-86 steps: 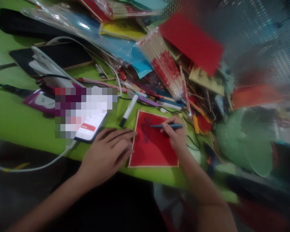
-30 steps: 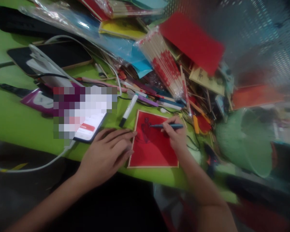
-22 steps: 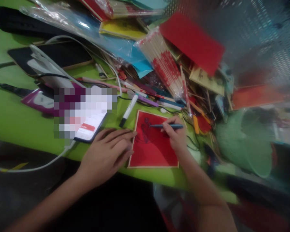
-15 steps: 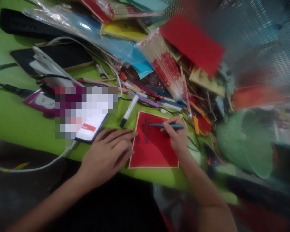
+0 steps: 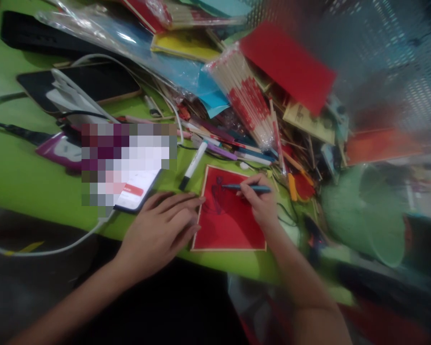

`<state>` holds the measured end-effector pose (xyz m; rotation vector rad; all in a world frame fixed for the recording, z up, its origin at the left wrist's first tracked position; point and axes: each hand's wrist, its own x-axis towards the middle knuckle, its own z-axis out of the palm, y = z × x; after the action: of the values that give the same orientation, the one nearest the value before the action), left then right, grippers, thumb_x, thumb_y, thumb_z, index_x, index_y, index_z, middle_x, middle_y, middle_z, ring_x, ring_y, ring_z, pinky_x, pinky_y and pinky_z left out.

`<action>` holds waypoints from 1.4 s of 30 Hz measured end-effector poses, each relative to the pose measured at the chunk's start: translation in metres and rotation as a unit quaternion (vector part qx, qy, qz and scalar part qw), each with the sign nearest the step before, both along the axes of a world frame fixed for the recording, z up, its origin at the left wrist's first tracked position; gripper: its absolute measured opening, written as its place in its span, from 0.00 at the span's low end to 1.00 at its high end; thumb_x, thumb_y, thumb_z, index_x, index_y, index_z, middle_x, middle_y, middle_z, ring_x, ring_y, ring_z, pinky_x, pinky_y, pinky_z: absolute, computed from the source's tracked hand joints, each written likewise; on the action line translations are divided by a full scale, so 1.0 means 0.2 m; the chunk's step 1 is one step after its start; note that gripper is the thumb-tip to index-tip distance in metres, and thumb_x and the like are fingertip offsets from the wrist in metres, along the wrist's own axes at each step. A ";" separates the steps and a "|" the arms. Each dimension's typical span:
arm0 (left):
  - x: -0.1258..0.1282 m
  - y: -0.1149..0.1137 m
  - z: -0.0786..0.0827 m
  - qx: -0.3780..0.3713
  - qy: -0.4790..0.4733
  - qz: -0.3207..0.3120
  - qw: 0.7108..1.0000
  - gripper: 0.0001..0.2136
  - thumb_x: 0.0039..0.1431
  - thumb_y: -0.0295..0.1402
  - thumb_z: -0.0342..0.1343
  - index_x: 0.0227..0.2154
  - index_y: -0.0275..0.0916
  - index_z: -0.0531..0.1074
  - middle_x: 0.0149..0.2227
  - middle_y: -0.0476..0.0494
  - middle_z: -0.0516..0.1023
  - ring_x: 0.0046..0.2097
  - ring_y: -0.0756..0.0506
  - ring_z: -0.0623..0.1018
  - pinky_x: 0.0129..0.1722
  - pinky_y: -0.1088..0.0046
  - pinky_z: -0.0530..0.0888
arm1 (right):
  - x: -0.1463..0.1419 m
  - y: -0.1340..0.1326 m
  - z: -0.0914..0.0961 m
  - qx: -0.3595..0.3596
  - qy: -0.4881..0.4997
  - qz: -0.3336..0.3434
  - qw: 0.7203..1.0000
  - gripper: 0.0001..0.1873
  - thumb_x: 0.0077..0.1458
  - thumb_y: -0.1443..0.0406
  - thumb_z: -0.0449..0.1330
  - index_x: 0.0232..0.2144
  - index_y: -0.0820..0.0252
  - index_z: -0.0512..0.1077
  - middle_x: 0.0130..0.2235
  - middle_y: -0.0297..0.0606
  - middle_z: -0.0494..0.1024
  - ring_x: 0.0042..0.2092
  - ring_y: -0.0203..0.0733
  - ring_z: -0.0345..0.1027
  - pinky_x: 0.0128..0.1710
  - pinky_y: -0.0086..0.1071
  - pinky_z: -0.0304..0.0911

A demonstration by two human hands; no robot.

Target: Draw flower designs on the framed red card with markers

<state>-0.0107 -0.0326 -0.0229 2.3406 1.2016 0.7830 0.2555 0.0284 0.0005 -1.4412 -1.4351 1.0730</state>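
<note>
A red sheet [image 5: 237, 225] edged with thin pale strips lies on the green tabletop in front of me. Dark drawn lines [image 5: 217, 199] form a figure on its upper left part. My right hand [image 5: 260, 199] is closed on a dark blue pen [image 5: 249, 188], whose tip meets the drawing. My left hand [image 5: 165, 223] lies flat with fingers stretched out, its fingertips touching the sheet's left edge. A white marker with a black cap [image 5: 194, 165] rests just above, between the left hand and the sheet. Close by is a lit phone [image 5: 134, 191], partly blurred out.
Bundled sticks in plastic [image 5: 242, 96], a loose red sheet [image 5: 287, 62], and several pens and sticks crowd the back. A green basket [image 5: 362, 211] stands at right. Left lie a dark tablet-like device [image 5: 93, 84], a purple-and-white object [image 5: 62, 151] and a white cable [image 5: 68, 249].
The pen's rear end has tipped slightly and the right hand has shifted a little; the tip stays near the same spot on the drawing. The left hand looks unmoved.
</note>
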 end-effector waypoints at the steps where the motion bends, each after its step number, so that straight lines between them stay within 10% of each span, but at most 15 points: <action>1: 0.00 0.00 0.00 0.001 0.001 0.000 1.000 0.05 0.74 0.35 0.50 0.42 0.44 0.71 0.62 0.45 0.80 0.62 0.40 0.79 0.63 0.53 0.65 | 0.00 0.00 0.00 0.001 -0.001 0.000 1.000 0.16 0.58 0.51 0.70 0.33 0.54 0.73 0.26 0.29 0.78 0.29 0.37 0.74 0.31 0.32 0.68; 42: 0.00 0.00 0.00 0.002 -0.007 0.006 1.000 0.07 0.74 0.36 0.50 0.42 0.44 0.72 0.61 0.46 0.81 0.62 0.40 0.79 0.64 0.54 0.65 | 0.01 0.00 -0.01 0.006 0.014 0.008 1.000 0.11 0.58 0.56 0.69 0.31 0.54 0.73 0.24 0.28 0.77 0.26 0.35 0.68 0.29 0.31 0.63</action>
<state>-0.0101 -0.0322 -0.0224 2.3288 1.2116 0.8052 0.2575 0.0280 -0.0008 -1.4027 -1.4344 1.0883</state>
